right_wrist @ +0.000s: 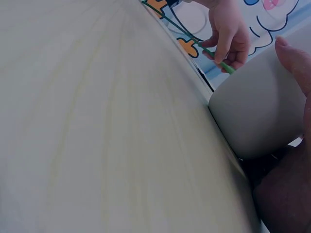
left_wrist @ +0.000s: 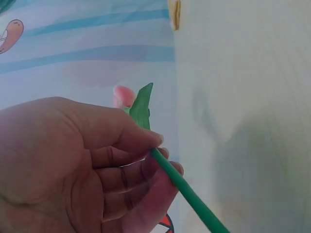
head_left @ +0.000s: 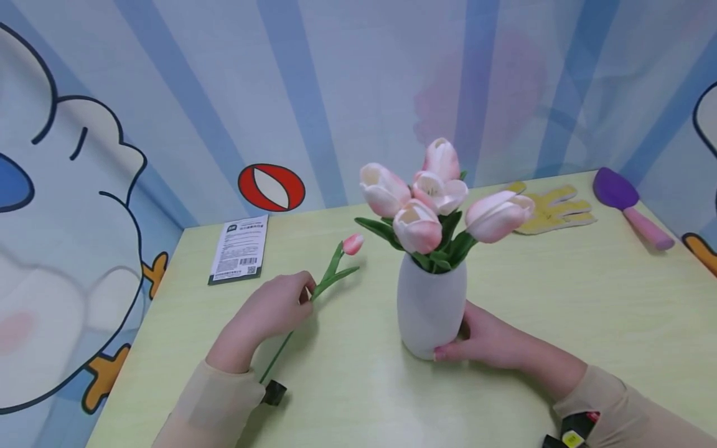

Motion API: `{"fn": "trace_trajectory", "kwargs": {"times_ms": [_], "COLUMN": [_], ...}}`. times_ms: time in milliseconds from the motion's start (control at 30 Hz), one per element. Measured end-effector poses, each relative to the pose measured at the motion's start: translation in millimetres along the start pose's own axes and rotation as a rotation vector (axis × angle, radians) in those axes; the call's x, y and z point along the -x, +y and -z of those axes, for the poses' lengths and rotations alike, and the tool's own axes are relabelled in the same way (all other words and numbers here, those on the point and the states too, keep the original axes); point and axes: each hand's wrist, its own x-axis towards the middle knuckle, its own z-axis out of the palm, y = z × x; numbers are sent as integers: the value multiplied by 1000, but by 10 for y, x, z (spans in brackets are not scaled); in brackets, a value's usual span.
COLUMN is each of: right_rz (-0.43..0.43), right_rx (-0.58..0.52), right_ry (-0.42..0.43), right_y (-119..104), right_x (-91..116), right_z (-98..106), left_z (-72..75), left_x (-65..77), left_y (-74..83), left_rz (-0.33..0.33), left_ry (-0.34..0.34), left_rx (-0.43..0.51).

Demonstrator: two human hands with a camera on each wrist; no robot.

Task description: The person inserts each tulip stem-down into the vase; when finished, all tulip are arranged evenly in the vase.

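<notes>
My left hand (head_left: 282,302) pinches the thin green stem of a single artificial tulip (head_left: 353,244) between thumb and fingers. This tulip has a small pink bud and two green leaves, and its stem slants up and to the right over the table. In the left wrist view the stem (left_wrist: 189,194) runs out below the fingertips. A white vase (head_left: 431,311) stands upright to the right, filled with several pale pink tulips (head_left: 417,227) and green leaves. Low on its right side my right hand (head_left: 493,339) grips the vase, thumb in front; the other fingers are mostly hidden behind it.
A white printed packet (head_left: 239,249) lies at the back left of the table (head_left: 347,398). Behind the vase, a yellow hand-shaped piece (head_left: 554,211) lies flat. At the far right corner rests a purple-headed spatula (head_left: 630,205) with a pink handle. A patterned cloth (head_left: 370,93) hangs behind.
</notes>
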Motion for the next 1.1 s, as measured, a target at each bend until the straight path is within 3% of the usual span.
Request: {"fn": "trace_trajectory", "kwargs": {"times_ms": [333, 833, 1100], "right_rz": [-1, 23, 15], "right_rx": [-1, 4, 8], "right_ry": [0, -5, -6], "right_y": [16, -5, 11], "right_x": [5, -8, -20], "right_z": [2, 2, 3], "left_z": [88, 276, 305], "left_x": [89, 301, 362], "left_y": [71, 159, 174], "left_rz": [-44, -144, -194], "left_ry": [69, 359, 427], "left_rx": [98, 309, 406]}}
